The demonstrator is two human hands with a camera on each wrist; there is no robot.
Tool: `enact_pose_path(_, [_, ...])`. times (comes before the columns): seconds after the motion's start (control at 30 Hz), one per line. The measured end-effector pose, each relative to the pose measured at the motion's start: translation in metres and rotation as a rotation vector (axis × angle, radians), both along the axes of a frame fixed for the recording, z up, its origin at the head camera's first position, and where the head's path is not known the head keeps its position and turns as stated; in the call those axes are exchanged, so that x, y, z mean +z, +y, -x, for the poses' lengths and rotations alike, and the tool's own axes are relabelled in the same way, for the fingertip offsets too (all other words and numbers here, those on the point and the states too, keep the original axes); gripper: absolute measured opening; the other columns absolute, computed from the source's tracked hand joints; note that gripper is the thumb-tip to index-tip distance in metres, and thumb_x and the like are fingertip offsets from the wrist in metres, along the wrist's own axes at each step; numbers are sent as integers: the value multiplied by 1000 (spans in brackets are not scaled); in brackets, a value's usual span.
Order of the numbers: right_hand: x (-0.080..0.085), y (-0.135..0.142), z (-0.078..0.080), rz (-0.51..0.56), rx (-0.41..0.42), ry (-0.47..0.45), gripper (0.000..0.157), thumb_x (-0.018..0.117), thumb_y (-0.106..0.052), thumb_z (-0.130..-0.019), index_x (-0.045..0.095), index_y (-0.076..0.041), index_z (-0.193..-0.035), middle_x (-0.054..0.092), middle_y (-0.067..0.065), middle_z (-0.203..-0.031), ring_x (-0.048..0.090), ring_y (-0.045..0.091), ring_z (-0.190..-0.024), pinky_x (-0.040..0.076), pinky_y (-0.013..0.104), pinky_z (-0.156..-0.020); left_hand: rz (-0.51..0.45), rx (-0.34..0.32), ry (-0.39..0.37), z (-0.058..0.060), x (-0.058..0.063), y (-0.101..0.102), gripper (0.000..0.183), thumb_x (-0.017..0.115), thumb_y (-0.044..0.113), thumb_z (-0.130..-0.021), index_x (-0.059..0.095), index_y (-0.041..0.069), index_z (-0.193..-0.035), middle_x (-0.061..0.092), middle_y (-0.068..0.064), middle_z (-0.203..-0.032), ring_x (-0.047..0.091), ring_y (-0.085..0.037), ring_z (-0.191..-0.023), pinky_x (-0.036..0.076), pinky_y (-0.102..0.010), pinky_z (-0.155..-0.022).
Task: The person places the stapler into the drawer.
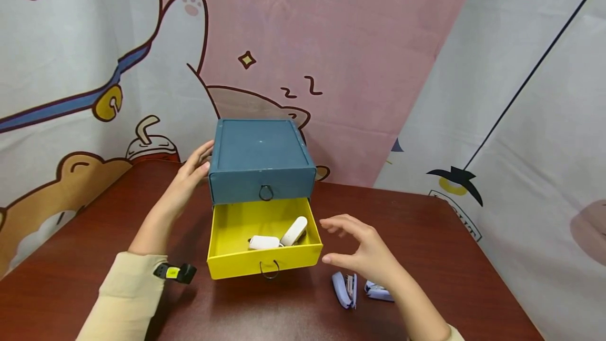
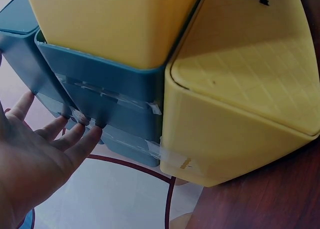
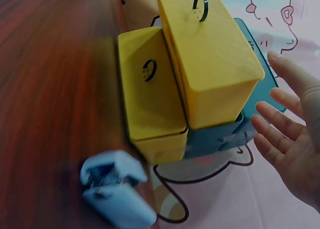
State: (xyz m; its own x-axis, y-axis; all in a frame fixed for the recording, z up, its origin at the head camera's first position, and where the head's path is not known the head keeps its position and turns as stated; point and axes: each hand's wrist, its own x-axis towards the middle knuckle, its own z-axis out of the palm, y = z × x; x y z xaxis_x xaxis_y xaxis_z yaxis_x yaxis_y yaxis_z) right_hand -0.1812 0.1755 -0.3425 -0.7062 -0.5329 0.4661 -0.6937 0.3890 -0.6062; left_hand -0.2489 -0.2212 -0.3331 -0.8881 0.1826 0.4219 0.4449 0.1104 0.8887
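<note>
A small drawer cabinet (image 1: 260,143) with a blue top stands on the table. Its yellow drawer (image 1: 265,266) is pulled out and holds two white objects, a blocky one (image 1: 264,242) and a longer rounded one (image 1: 294,230), whose kind I cannot tell. Against the cabinet's blue left side rest the extended fingertips of my left hand (image 1: 187,178), and the left wrist view shows clear tape (image 2: 107,94) there. Off the drawer's right side, my right hand (image 1: 362,246) hovers with fingers spread, holding nothing. Two lavender staplers, one upright (image 1: 344,289) and one partly behind the forearm (image 1: 377,291), lie below it.
Under the open drawer, the right wrist view shows another yellow drawer front (image 3: 150,84) with a black ring pull, closed. The blue drawer above has a ring pull (image 1: 266,192) too. A printed cloth (image 1: 355,67) hangs behind the dark red table (image 1: 265,309).
</note>
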Motion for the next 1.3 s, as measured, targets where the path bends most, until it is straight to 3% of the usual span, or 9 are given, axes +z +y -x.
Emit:
enact_pose_path(0.27, [-17, 19, -3, -92, 13, -41, 62, 84, -34, -73, 58, -25, -128, 57, -11, -121, 55, 11, -100, 48, 33, -84, 2, 9, 1, 0, -1, 1, 56, 39, 28, -103, 19, 21, -154, 20, -10, -156, 25, -34, -138, 24, -61, -104])
enact_pose_path(0.37, [-24, 26, -3, -103, 41, -58, 63, 84, -30, -73, 56, -24, -130, 56, -9, -123, 54, 13, -102, 47, 33, -85, 0, 9, 3, 1, -1, 1, 56, 39, 28, -103, 19, 21, -154, 20, -10, -156, 26, -34, -138, 24, -61, -104])
enact_pose_path(0.63, [-38, 41, -7, -168, 34, -207, 66, 84, -31, -74, 53, -25, -132, 53, -9, -126, 53, 22, -108, 46, 42, -88, 3, 7, 2, 1, 0, 1, 55, 39, 28, -103, 20, 21, -154, 20, -10, -156, 25, -33, -138, 24, -61, -104])
enact_pose_path(0.87, [-48, 51, -6, -207, 38, -270, 71, 85, -33, -71, 53, -24, -133, 54, -3, -130, 53, 27, -114, 43, 49, -93, 8, 20, -5, 0, 0, 0, 56, 40, 29, -103, 20, 22, -154, 20, -9, -156, 24, -33, -139, 24, -60, -104])
enact_pose_path(1.1, [-56, 59, -6, -262, 72, -330, 77, 83, -38, -73, 50, -12, -137, 52, 3, -131, 53, 25, -112, 45, 38, -93, 5, 12, -2, 0, 0, 0, 56, 39, 28, -103, 19, 21, -154, 20, -10, -156, 23, -33, -139, 23, -61, -104])
enact_pose_path(1.3, [-60, 61, -7, -328, 80, -342, 79, 82, -41, -72, 50, -14, -139, 50, -3, -132, 50, 21, -115, 41, 34, -96, 1, 6, -4, 0, 0, 0, 55, 38, 28, -104, 19, 20, -154, 20, -10, -156, 25, -32, -138, 25, -59, -104])
